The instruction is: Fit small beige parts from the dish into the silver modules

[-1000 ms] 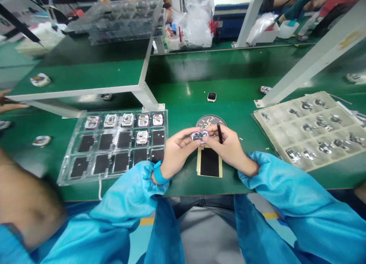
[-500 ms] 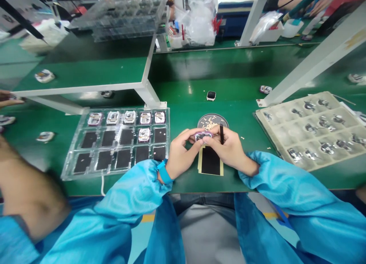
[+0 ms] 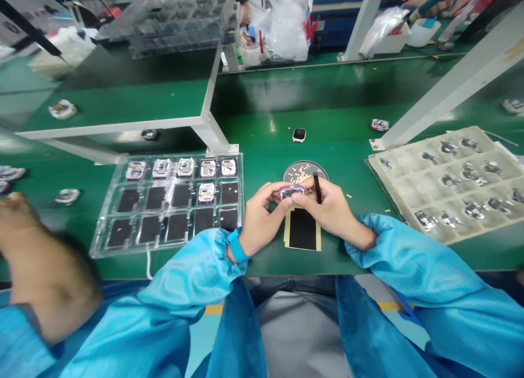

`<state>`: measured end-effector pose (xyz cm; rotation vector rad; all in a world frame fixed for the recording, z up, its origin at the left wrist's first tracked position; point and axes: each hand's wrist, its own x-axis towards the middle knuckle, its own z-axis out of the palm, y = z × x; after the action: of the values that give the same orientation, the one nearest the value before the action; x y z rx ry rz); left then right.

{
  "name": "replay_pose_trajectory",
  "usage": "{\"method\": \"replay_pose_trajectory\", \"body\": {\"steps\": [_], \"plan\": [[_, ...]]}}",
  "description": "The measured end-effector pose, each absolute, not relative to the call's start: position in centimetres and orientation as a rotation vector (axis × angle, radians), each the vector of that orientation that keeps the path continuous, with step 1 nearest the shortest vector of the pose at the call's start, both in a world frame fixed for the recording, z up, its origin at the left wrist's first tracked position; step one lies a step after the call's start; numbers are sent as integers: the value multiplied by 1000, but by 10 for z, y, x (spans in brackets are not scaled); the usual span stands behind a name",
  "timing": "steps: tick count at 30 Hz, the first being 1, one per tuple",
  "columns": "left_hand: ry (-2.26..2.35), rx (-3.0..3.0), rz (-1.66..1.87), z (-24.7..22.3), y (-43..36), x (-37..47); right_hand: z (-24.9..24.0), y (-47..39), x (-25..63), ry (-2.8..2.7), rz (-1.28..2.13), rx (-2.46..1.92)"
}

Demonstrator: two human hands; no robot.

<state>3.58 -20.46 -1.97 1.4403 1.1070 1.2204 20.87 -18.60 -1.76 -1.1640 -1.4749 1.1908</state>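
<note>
Both my hands grip a small purple watch case point(image 3: 291, 191) with its inner parts showing. My left hand point(image 3: 266, 213) pinches the left end between thumb and fingers. My right hand point(image 3: 324, 208) closes on the right end, its thumb at the case's edge. A dark narrow strip point(image 3: 317, 189) stands up at the right fingers; how it is held I cannot tell. Under the hands lies a black sheet with a pale yellow border point(image 3: 303, 229). Just beyond them is a round perforated dish point(image 3: 292, 172) with small beige pieces, partly hidden by my fingers.
A clear tray point(image 3: 95, 241) with several watch cases lies left, below a raised shelf point(image 3: 143, 102). On the right is a cream tray point(image 3: 426, 190) with metal parts. A pale watch case point(image 3: 299, 135) lies ahead. A co-worker's arm point(image 3: 45, 263) rests at the far left.
The co-worker's hand at the left has pulled back toward the table's near edge. My hands keep their hold on the watch case, nearly unmoved. The view has shifted slightly.
</note>
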Motion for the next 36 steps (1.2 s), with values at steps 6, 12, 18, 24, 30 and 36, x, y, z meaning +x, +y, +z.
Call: {"method": "replay_pose_trajectory", "body": {"steps": [6, 12, 18, 24, 30, 36], "plan": [[1107, 1549, 1250, -20, -207, 36, -17, -187, 204, -1461, 1123, -1132], [1111, 1630, 1257, -21, -210, 39, -16, -185, 203, -1418, 1169, -1139], [1116, 1572, 1293, -21, -210, 44, -17, -183, 201, -1384, 1187, -1144], [1116, 1499, 1299, -22, -204, 45, -19, -178, 201, -1392, 1172, -1161], [1082, 1339, 1228, -25, -197, 41, -18, -176, 207, -1615, 943, -1221], [1145, 1480, 1225, -23, -199, 36, -13, -176, 215, -1749, 800, -1099]]}}
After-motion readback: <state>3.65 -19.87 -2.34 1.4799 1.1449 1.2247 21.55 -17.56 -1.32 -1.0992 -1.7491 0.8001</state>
